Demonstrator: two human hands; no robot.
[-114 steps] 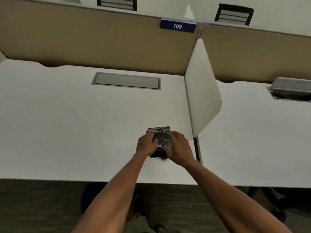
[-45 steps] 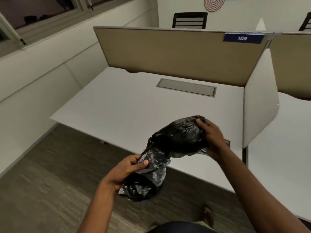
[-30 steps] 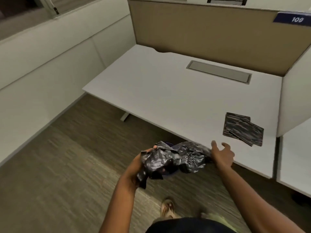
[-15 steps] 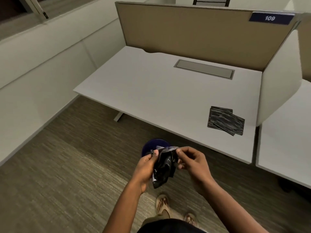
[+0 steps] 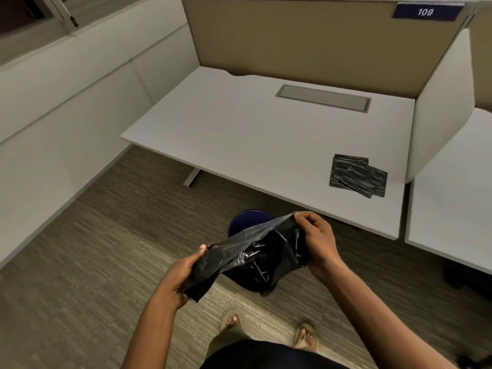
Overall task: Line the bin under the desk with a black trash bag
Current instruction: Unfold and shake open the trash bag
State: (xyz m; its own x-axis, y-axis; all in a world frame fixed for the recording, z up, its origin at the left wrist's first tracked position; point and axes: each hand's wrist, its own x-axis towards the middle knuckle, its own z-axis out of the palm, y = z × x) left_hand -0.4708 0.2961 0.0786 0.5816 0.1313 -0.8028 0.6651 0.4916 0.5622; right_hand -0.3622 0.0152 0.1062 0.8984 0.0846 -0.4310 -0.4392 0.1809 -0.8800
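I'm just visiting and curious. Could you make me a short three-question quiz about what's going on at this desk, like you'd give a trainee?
1. True or false: the black trash bag already lines the blue bin.
2. Multiple choice: where do the folded spare bags lie? A) on the carpet B) on the white desk, near its right divider C) inside the bin
3. Fill in: the left hand and right hand each grip the bag's ____.

Key
1. False: both hands hold it in the air in front of the bin, its mouth pulled open.
2. B
3. Rim (the open edge).
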